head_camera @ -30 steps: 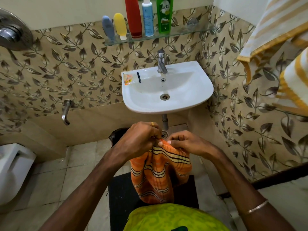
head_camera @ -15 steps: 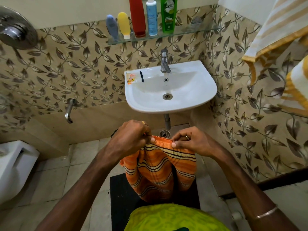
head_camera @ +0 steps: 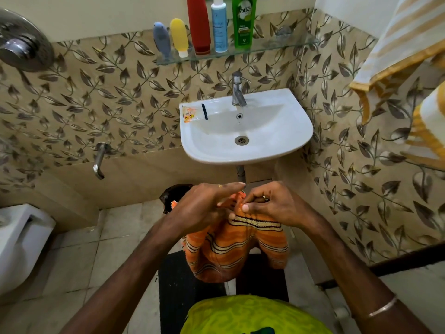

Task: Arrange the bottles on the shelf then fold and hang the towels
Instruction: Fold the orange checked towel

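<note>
Glass shelf with five bottles

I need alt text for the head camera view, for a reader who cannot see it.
Two hands hold an orange striped towel by its top edge, right hand pinching it, left hand beside it, below a white sink. Five bottles stand on the glass shelf above.

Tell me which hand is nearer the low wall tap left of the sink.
Left. The left hand sits to the right of and a little below the wall tap; the right hand is further right, beyond the left one.
</note>
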`<state>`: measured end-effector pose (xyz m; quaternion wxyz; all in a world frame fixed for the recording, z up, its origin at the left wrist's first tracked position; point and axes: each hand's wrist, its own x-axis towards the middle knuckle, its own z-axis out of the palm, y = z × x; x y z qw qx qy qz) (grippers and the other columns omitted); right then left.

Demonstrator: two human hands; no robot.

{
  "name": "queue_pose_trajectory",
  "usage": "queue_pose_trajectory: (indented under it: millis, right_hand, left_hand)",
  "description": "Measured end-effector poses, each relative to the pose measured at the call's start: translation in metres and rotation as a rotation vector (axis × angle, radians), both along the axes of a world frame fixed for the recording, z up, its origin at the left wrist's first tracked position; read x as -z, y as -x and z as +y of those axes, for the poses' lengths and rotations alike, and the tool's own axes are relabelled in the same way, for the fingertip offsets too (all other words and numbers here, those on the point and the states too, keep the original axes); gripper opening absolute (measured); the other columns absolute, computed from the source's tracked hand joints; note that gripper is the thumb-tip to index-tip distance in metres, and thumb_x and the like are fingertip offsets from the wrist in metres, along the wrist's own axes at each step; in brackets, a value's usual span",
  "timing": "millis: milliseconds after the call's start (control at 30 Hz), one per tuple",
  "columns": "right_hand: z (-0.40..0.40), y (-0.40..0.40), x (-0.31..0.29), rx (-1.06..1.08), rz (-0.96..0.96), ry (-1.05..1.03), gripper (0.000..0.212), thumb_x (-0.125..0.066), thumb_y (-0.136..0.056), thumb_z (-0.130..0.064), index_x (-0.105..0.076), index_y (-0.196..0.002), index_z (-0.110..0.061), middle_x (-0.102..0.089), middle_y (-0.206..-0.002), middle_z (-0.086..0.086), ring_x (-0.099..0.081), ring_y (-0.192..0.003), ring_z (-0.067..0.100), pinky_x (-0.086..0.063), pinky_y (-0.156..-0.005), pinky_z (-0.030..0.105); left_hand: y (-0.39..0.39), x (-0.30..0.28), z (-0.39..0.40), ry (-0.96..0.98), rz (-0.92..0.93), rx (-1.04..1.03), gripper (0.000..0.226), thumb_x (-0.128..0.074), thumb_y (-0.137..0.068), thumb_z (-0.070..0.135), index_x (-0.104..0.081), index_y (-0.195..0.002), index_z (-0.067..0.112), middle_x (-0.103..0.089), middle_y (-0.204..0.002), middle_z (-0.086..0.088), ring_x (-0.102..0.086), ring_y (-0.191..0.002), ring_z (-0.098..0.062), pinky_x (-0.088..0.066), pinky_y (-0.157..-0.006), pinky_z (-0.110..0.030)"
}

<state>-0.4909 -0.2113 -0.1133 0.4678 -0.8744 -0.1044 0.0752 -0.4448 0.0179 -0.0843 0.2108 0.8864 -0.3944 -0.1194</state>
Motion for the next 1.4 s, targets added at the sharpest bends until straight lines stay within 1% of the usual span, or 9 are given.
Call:
queue_pose_trajectory:
  millis: [167,300,400,500,600,867,1067,1233,1400]
  right_hand:
    - [-0.002,-0.001,-0.003,0.005,-0.001,-0.062,0.007,-0.081,-0.085,-0.028,-0.082,-0.090,-0.024,-0.078,-0.085,-0.012,-0.072,-0.082,0.004,-0.058,-0.074,0.032]
    - [-0.007,0.002,-0.004,-0.004,0.044,-0.128,0.010,-0.078,-0.089,-0.026,-0.081,-0.093,-0.018,-0.078,-0.087,-0.002,-0.073,-0.080,0.011,-0.057,-0.070,0.031]
    - [-0.011,0.002,0.000,-0.023,0.144,-0.146,0.026,-0.066,-0.097,-0.038,-0.078,-0.094,-0.015,-0.075,-0.084,0.012,-0.070,-0.073,0.026,-0.053,-0.065,0.042]
    - [-0.017,0.001,0.006,-0.053,0.294,-0.062,0.055,-0.053,-0.096,-0.059,-0.073,-0.090,-0.008,-0.071,-0.077,0.005,-0.067,-0.068,0.018,-0.050,-0.065,0.033]
    - [-0.022,0.003,0.010,-0.044,0.343,-0.015,0.062,-0.046,-0.092,-0.067,-0.073,-0.088,-0.012,-0.075,-0.082,0.005,-0.073,-0.074,0.023,-0.054,-0.069,0.030]
    - [-0.025,0.003,0.000,0.021,0.230,0.016,0.028,-0.079,-0.081,-0.044,-0.079,-0.097,-0.021,-0.077,-0.094,-0.007,-0.074,-0.085,0.007,-0.062,-0.074,0.039]
    - [-0.021,0.001,-0.002,0.051,0.150,0.047,0.012,-0.081,-0.084,-0.034,-0.079,-0.091,-0.024,-0.076,-0.084,-0.011,-0.072,-0.078,0.001,-0.059,-0.067,0.027]
    - [-0.018,-0.002,-0.007,0.073,0.072,0.112,0.010,-0.082,-0.082,-0.038,-0.077,-0.083,-0.030,-0.077,-0.078,-0.011,-0.072,-0.073,0.001,-0.061,-0.065,0.031]
    - [-0.014,-0.003,-0.011,0.061,0.018,0.159,0.015,-0.082,-0.082,-0.041,-0.078,-0.083,-0.027,-0.076,-0.074,-0.009,-0.072,-0.070,0.007,-0.059,-0.064,0.037]
  left_hand:
    - [0.005,0.002,-0.011,0.158,0.205,-0.010,0.051,-0.070,-0.091,0.016,-0.058,-0.139,0.028,-0.071,-0.123,0.005,-0.067,-0.111,-0.009,-0.060,-0.088,-0.037]
    - [0.006,0.000,-0.015,0.094,0.079,-0.036,0.018,-0.070,-0.092,0.018,-0.074,-0.110,0.018,-0.064,-0.094,0.008,-0.063,-0.089,-0.011,-0.058,-0.076,-0.038]
    - [0.009,-0.003,-0.017,0.088,0.008,-0.018,0.009,-0.067,-0.094,0.021,-0.073,-0.099,0.017,-0.061,-0.091,0.007,-0.060,-0.083,-0.010,-0.054,-0.070,-0.032]
    - [0.009,-0.003,-0.016,0.072,-0.035,-0.008,0.005,-0.067,-0.094,0.020,-0.072,-0.096,0.018,-0.058,-0.090,0.010,-0.057,-0.080,-0.006,-0.052,-0.067,-0.028]
    - [0.007,-0.004,-0.013,0.046,-0.053,-0.032,0.004,-0.068,-0.093,0.019,-0.072,-0.093,0.018,-0.060,-0.089,0.008,-0.059,-0.078,-0.007,-0.055,-0.066,-0.034]
    - [0.002,-0.008,-0.003,-0.050,-0.129,-0.122,0.008,-0.066,-0.095,0.024,-0.072,-0.097,0.020,-0.050,-0.088,0.011,-0.048,-0.078,-0.010,-0.038,-0.066,-0.028]
    - [0.002,-0.010,0.000,-0.103,-0.141,-0.170,0.012,-0.063,-0.096,0.024,-0.071,-0.105,0.021,-0.057,-0.099,0.004,-0.059,-0.094,-0.020,-0.053,-0.078,-0.038]
    - [0.001,-0.009,0.001,-0.151,-0.194,-0.154,0.015,-0.062,-0.097,0.023,-0.069,-0.109,0.023,-0.059,-0.104,0.003,-0.061,-0.096,-0.022,-0.054,-0.079,-0.038]
    - [0.001,-0.005,-0.004,-0.226,-0.128,-0.125,0.058,-0.061,-0.092,0.008,-0.049,-0.143,0.033,-0.057,-0.142,0.003,-0.057,-0.126,-0.022,-0.051,-0.100,-0.041]
